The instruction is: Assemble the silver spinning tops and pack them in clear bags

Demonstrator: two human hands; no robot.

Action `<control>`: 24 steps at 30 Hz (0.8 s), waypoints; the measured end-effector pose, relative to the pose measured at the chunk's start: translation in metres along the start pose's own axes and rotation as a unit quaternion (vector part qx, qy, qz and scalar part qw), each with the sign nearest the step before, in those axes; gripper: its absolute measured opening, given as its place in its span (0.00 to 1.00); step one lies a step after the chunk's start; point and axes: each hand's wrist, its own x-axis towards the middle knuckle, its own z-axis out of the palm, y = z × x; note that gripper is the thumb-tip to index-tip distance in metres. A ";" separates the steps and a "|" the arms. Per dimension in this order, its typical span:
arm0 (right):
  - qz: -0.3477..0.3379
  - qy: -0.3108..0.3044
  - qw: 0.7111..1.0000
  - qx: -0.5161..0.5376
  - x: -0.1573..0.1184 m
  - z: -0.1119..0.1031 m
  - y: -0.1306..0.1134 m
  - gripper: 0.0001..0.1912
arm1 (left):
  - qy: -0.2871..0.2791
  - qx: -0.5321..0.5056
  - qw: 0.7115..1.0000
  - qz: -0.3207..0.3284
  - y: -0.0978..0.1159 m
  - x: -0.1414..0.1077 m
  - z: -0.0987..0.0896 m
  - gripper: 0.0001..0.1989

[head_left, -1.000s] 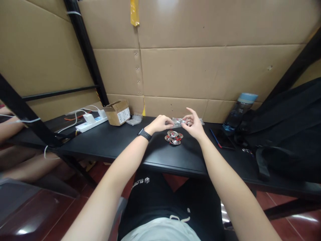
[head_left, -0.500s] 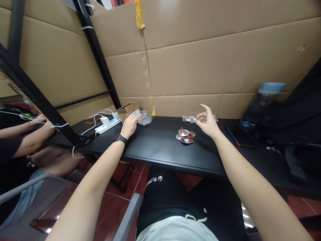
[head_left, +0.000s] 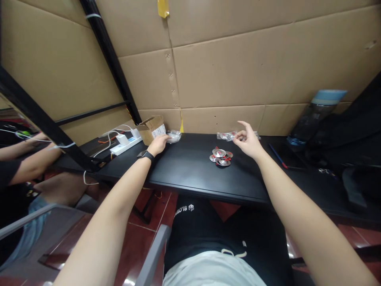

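My left hand is closed at the edge of a crinkled clear plastic bag, beside an open cardboard box. Its fingertips are partly hidden. My right hand hovers by a long clear packet with small metal discs inside, lying along the back of the table. That hand's fingers are curved and apart, the index finger raised, and nothing shows between them. Between my hands, nearer to me, lies a small pile of silvery finger cymbals with red cords.
A white power strip with plugs and cables sits left of the box. At right are a blue-lidded bottle, a pen, keys and a dark bag. A cardboard wall stands behind. Another person's arm is at far left.
My left hand has shifted slightly right and down from the box, and the plastic bag beside it looks more bunched. My right hand stays almost in place. The view tilts down a little.
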 end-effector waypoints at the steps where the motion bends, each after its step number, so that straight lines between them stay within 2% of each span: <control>1: 0.001 -0.002 1.000 0.000 0.000 0.000 0.000 0.42 | -0.014 0.006 1.000 -0.013 0.000 0.002 0.000 0.23; 6: 0.000 -0.011 1.000 0.001 0.000 0.001 0.002 0.41 | -0.102 0.033 0.992 -0.060 0.001 0.009 0.001 0.28; 9: -0.002 -0.016 1.000 -0.001 0.000 0.001 0.003 0.41 | -0.118 0.031 0.991 -0.049 0.003 0.012 0.002 0.28; 13: -0.003 -0.027 1.000 -0.003 0.000 0.001 0.002 0.40 | -0.045 0.038 0.998 -0.037 0.008 0.011 0.000 0.26; 20: 0.008 -0.047 0.999 0.000 -0.003 0.003 -0.001 0.40 | 0.103 0.049 0.991 -0.069 0.022 0.026 -0.016 0.24; 24: 0.006 -0.050 0.999 -0.003 -0.002 0.003 0.000 0.40 | 0.141 0.070 0.984 -0.082 0.033 0.024 -0.018 0.21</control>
